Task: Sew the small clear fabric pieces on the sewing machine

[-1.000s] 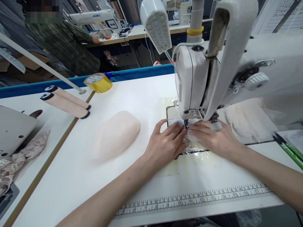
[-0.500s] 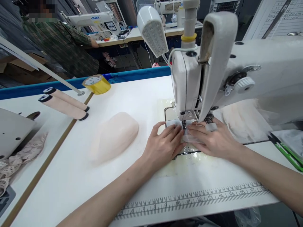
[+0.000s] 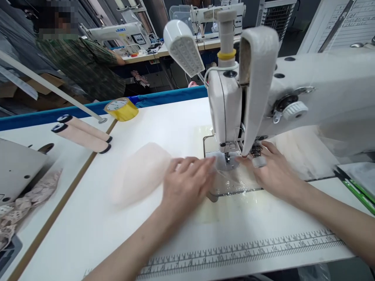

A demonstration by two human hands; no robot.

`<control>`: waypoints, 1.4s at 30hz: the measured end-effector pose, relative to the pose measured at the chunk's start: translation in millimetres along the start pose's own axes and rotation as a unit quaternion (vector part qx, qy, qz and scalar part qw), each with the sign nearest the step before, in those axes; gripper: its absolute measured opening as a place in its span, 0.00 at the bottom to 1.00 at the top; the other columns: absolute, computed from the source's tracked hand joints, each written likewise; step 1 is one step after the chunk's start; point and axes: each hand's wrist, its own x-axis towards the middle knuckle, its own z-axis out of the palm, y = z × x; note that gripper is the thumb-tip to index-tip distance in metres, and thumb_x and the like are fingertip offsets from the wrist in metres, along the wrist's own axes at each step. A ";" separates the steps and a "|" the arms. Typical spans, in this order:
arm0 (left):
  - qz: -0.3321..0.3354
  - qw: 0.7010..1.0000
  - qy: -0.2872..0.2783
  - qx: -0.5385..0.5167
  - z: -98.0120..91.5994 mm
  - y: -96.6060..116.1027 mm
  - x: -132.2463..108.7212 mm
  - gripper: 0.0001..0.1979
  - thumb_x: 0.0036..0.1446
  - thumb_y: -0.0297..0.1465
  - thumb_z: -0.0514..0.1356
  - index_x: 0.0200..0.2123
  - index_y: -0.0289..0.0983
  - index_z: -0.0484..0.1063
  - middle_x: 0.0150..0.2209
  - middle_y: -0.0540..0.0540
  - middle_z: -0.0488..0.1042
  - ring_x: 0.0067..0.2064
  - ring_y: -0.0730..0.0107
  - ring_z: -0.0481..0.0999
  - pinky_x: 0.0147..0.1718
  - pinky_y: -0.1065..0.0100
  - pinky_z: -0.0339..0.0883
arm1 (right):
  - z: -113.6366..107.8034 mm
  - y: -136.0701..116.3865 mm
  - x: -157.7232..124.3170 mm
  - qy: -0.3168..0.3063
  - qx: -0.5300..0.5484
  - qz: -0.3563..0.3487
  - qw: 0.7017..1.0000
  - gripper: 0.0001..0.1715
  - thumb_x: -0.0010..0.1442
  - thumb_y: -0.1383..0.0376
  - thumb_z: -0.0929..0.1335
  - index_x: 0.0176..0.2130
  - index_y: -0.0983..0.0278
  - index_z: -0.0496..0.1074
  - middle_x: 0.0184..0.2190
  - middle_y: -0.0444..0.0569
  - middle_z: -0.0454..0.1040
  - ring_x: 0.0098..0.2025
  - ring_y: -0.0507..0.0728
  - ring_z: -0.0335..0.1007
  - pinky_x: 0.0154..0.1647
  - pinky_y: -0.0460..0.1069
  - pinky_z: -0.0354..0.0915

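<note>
The sewing machine (image 3: pixel 225 105) stands at the centre right, its needle and presser foot over a shiny metal plate (image 3: pixel 237 181). My left hand (image 3: pixel 189 181) is blurred by motion, to the left of the needle, its fingers spread over the table with nothing seen in them. On the needle's right, my right hand (image 3: pixel 271 168) reaches beside the machine head, partly hidden by it; whether its fingertips pinch anything is hard to make out. A sheer pale pink fabric piece (image 3: pixel 143 173) lies left of my left hand.
Two pink thread cones (image 3: pixel 82 136) and yellow tape (image 3: pixel 121 109) lie at the back left. Lace (image 3: pixel 32 201) is at far left, more sheer fabric (image 3: pixel 304 154) behind my right hand. Green-handled tools (image 3: pixel 359 195) lie at right. A person (image 3: pixel 82 64) works beyond.
My left hand has moved left, away from the needle, toward the fabric piece. My right hand has shifted slightly right, uncovering the plate around the presser foot. The view has shifted slightly.
</note>
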 end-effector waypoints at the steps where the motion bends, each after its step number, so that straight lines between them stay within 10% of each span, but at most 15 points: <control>1: 0.015 0.999 -0.027 -0.033 1.4 4.2 -0.3 0.14 0.62 0.33 0.56 0.49 0.36 0.70 0.41 0.46 0.78 0.40 0.66 0.74 0.37 0.63 0.62 | 0.1 -0.5 -0.3 -0.001 0.000 -0.001 1.000 0.19 0.48 0.82 0.60 0.23 0.66 0.74 0.37 0.54 0.75 0.41 0.60 0.66 0.54 0.57 0.58; 5: 0.008 0.994 -0.109 -0.011 8.7 10.6 -1.0 0.14 0.63 0.37 0.54 0.47 0.36 0.72 0.42 0.44 0.76 0.37 0.64 0.74 0.38 0.59 0.62 | -2.1 -4.4 -1.3 0.012 0.055 -0.004 0.998 0.23 0.47 0.82 0.60 0.29 0.64 0.78 0.36 0.51 0.76 0.40 0.59 0.67 0.56 0.57 0.57; 10: -0.050 0.993 -0.049 0.093 8.2 -1.0 -0.7 0.13 0.62 0.25 0.53 0.49 0.33 0.69 0.50 0.39 0.73 0.50 0.55 0.72 0.48 0.51 0.60 | -2.9 -14.3 -6.4 -0.025 0.074 -0.039 0.996 0.31 0.48 0.82 0.59 0.45 0.66 0.76 0.39 0.49 0.77 0.42 0.59 0.69 0.62 0.61 0.49; 16: 0.019 0.990 -0.092 -0.105 11.0 13.2 0.3 0.14 0.65 0.34 0.51 0.50 0.34 0.68 0.48 0.44 0.74 0.48 0.66 0.74 0.49 0.62 0.67 | -0.2 -26.3 -8.9 -0.002 0.050 -0.035 0.998 0.24 0.55 0.81 0.58 0.45 0.71 0.74 0.42 0.51 0.76 0.39 0.57 0.70 0.63 0.61 0.47; 42: 0.072 0.993 -0.083 -0.055 22.0 10.7 -4.4 0.18 0.65 0.38 0.52 0.51 0.34 0.70 0.52 0.42 0.72 0.56 0.62 0.70 0.59 0.55 0.61 | 3.4 -20.9 -5.6 -0.002 0.009 -0.025 1.000 0.28 0.50 0.83 0.57 0.45 0.70 0.74 0.36 0.53 0.77 0.36 0.57 0.69 0.55 0.57 0.57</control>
